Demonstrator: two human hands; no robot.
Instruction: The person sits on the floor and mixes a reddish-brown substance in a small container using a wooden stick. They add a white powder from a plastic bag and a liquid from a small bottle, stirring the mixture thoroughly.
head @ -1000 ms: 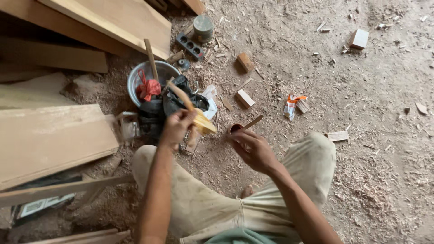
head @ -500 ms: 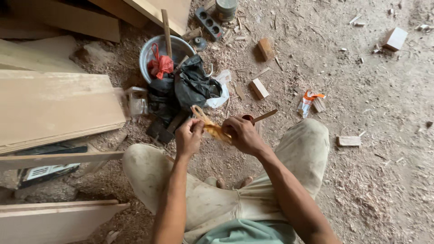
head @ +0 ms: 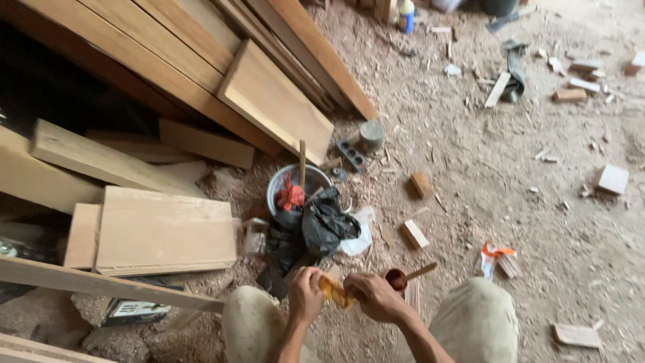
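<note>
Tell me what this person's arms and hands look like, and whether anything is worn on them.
Both forearms are bare up to where they leave the picture, with no sleeves showing. The left hand and the right hand wear no gloves, and no watch, ring or wristband can be made out. The arms look lean. The knees either side are covered by light khaki trousers, dusty like the sawdust-strewn dirt floor.
</note>
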